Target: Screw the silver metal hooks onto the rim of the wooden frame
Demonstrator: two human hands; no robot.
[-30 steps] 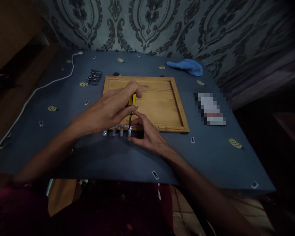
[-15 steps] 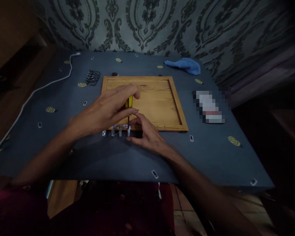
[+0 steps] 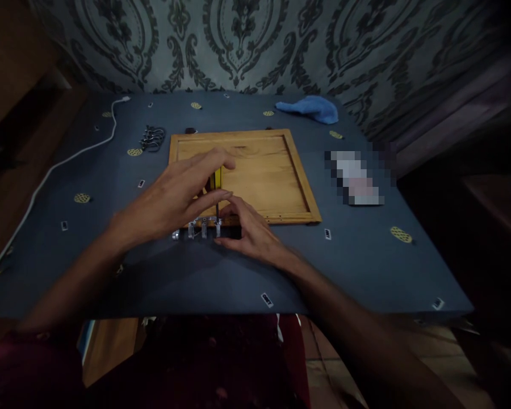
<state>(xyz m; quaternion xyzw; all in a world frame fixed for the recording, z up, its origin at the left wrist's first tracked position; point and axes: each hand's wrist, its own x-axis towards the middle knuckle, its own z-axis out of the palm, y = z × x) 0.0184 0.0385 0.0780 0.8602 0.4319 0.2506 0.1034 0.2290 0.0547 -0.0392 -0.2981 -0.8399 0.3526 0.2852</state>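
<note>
Left hand (image 3: 174,190) grasps a yellow-handled screwdriver (image 3: 216,179), long axis close to upright, handle up, dark shaft pointing down at the rightmost shiny hook (image 3: 218,228) on the near rail of the wooden panel (image 3: 259,173). Key relation: that hook sits below the handle, to the near right of the left hand and just left of the right hand's (image 3: 255,233) fingertips, its length running near-far and jutting out past the rail. Right hand is the nearer one, index and thumb either side of the hook; can't tell if they pinch it or only rest beside it. Tip contact too small to confirm. More shiny hooks (image 3: 191,229) line up to the left along the same rail. Panel lies flat mid-bench (image 3: 289,278). Dark hooks (image 3: 153,138) lie far left, blue cloth (image 3: 313,108) far right, pixelated item (image 3: 357,182) right of panel.
</note>
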